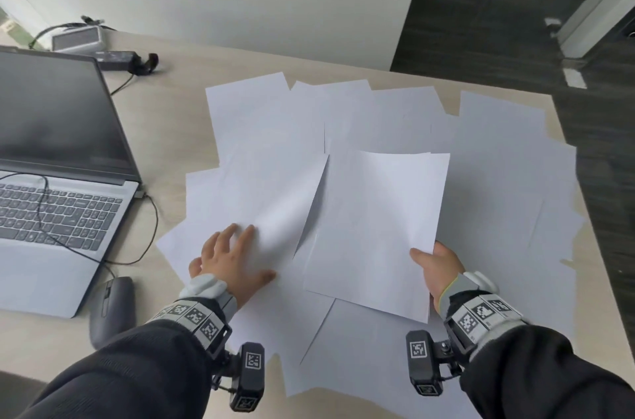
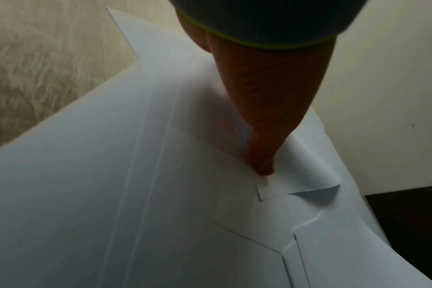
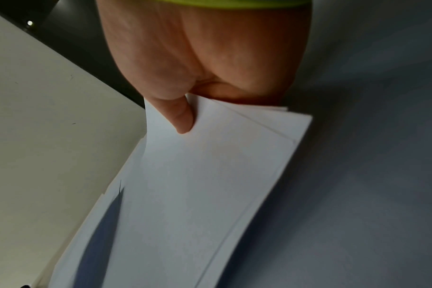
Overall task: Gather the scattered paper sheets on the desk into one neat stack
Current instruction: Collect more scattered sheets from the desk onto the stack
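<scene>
Several white paper sheets lie scattered and overlapping across the beige desk. My right hand pinches a small bundle of sheets at its right edge, thumb on top, and holds it slightly above the others. The right wrist view shows the thumb on that bundle and the other fingers hidden beneath it. My left hand rests flat with spread fingers on a sheet whose right side curls upward beside the bundle. In the left wrist view one fingertip presses on the paper.
An open laptop fills the left of the desk, with a thin cable across its keyboard. A grey mouse lies near my left forearm. A power adapter and a silver box sit at the back left. Dark floor lies beyond the desk's right edge.
</scene>
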`<act>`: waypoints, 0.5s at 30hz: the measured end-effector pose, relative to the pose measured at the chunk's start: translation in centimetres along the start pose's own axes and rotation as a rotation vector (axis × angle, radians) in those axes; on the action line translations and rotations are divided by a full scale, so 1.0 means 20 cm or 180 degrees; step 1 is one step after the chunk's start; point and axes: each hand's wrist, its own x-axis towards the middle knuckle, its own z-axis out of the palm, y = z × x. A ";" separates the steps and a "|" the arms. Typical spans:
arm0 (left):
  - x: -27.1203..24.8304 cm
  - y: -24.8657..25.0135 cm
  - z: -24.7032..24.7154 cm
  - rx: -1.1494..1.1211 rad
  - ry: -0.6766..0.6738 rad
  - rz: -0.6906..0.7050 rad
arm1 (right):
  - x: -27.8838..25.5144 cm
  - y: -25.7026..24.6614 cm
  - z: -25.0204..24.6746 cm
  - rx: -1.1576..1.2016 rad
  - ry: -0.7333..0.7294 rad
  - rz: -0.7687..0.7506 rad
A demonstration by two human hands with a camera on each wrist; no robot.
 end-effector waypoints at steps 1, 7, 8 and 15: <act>0.00 0.00 -0.01 -0.0037 0.0042 0.0018 | 0.00 0.00 0.00 0.0018 -0.0002 0.0001; 0.03 0.01 -0.05 -0.0526 0.0321 0.0045 | -0.04 -0.03 0.03 0.0189 -0.0028 -0.0057; 0.03 0.03 -0.06 -0.0635 0.0335 0.0128 | -0.05 -0.03 0.04 0.0208 -0.0048 -0.0062; -0.08 0.34 -0.02 -0.0516 -0.0187 0.1164 | -0.14 -0.04 0.14 0.0375 -0.0282 -0.0017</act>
